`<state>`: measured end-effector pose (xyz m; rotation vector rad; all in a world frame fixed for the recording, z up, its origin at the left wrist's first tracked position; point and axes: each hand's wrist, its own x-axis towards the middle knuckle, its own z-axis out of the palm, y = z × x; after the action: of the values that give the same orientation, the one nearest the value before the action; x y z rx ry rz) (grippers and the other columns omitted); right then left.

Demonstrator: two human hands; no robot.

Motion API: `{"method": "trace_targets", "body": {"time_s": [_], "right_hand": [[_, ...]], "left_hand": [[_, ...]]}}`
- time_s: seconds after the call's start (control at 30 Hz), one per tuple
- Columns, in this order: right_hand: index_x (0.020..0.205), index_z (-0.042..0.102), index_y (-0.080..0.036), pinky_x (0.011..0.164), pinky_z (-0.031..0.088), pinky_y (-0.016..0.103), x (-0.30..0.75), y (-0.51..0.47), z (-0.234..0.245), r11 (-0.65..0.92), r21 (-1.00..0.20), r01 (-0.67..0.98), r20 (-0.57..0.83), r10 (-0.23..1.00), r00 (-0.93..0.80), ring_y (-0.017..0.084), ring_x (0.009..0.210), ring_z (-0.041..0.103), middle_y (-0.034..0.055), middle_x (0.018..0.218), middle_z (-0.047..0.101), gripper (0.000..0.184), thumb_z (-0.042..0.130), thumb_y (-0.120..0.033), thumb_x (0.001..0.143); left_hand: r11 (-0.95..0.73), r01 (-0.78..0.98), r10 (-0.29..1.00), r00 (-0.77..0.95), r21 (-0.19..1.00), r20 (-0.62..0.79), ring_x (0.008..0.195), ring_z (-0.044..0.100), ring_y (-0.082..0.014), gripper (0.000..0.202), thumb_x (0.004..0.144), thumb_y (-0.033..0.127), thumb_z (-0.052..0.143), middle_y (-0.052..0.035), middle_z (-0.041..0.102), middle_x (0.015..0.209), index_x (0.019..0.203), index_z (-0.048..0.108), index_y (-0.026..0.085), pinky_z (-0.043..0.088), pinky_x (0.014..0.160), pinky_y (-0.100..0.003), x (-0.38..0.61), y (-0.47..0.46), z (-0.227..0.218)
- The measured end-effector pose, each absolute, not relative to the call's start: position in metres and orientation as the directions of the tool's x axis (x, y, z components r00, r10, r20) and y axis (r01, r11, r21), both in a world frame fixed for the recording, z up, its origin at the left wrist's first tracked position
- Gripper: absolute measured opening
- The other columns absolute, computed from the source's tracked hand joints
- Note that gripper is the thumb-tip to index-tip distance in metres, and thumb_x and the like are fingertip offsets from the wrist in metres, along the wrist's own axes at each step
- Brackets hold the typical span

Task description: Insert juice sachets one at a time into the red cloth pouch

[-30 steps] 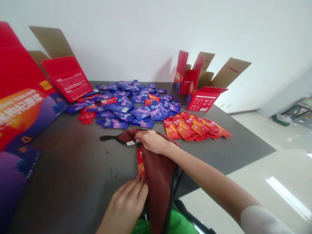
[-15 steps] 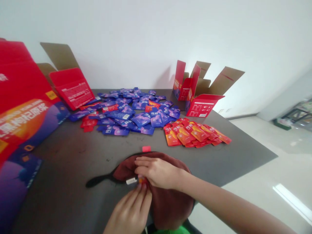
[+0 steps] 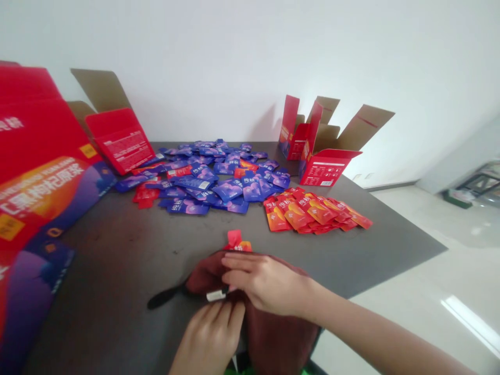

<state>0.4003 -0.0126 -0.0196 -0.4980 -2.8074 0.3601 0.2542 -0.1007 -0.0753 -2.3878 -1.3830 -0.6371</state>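
Maroon cloth (image 3: 279, 341), right hand (image 3: 267, 284) clasping its fold, left hand (image 3: 209, 338) gripping below, red sachet (image 3: 237, 241) half hidden

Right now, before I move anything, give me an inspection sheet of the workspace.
Surface: dark grey tabletop, scuffed in places.
Job's things: maroon cloth with a black strap and a white tag; a red-orange sachet shows past its far edge.
Hands: right hand lies across the cloth; left hand is against its near side, grip unclear.
Clutter: blue-purple sachets in a loose heap; orange-red sachets in an overlapping spread; open red carton at the far edge; large red carton at the left.
Cables: nothing seen.
Surroundings: white wall, pale glossy floor.
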Motion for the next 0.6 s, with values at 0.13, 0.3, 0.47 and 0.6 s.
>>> {"method": "trace_targets", "body": {"time_s": [0.13,0.3,0.47,0.6], "right_hand": [[0.100,0.056,-0.011,0.109,0.021,0.023,0.401,-0.015,-0.037,0.927,-0.248,0.282,0.140,0.322,-0.936,0.014,0.125,0.035,0.0081,0.118,0.055,0.021,0.042,-0.015,0.085],[0.096,0.056,-0.010,0.106,0.025,0.024,0.386,0.021,-0.046,0.932,-0.258,0.256,0.165,0.303,-0.938,0.015,0.122,0.040,0.0095,0.113,0.057,0.019,0.041,-0.013,0.085],[0.090,0.056,-0.013,0.087,0.042,0.025,0.371,0.060,-0.048,0.880,-0.315,0.356,0.202,0.429,-0.880,0.014,0.098,0.056,0.0072,0.102,0.060,0.017,0.039,-0.013,0.087],[0.093,0.056,-0.013,0.090,0.041,0.025,0.377,0.049,-0.027,0.857,-0.345,0.383,0.268,0.481,-0.835,0.014,0.105,0.054,0.0083,0.107,0.059,0.021,0.036,-0.016,0.089]], "left_hand": [[-0.501,0.862,0.715,0.460,-0.072,0.527,0.068,0.062,-0.0140,0.037,0.076,-0.001,0.032,-0.0028,0.069,0.077,0.087,0.064,0.015,0.049,0.067,-0.024,0.253,-0.099,-0.073],[-0.550,0.834,0.649,0.460,-0.045,0.606,0.078,0.064,-0.0135,0.041,0.087,0.009,0.024,-0.0035,0.070,0.085,0.084,0.065,0.014,0.048,0.072,-0.022,0.249,-0.095,-0.073],[-0.537,0.843,0.692,0.467,-0.041,0.550,0.074,0.065,-0.0130,0.045,0.084,0.004,0.022,-0.0022,0.071,0.083,0.082,0.065,0.016,0.050,0.068,-0.022,0.252,-0.094,-0.071],[-0.501,0.862,0.733,0.465,-0.068,0.496,0.070,0.065,-0.0133,0.043,0.074,-0.004,0.028,-0.0033,0.071,0.080,0.079,0.065,0.016,0.051,0.064,-0.022,0.256,-0.093,-0.067]]}}
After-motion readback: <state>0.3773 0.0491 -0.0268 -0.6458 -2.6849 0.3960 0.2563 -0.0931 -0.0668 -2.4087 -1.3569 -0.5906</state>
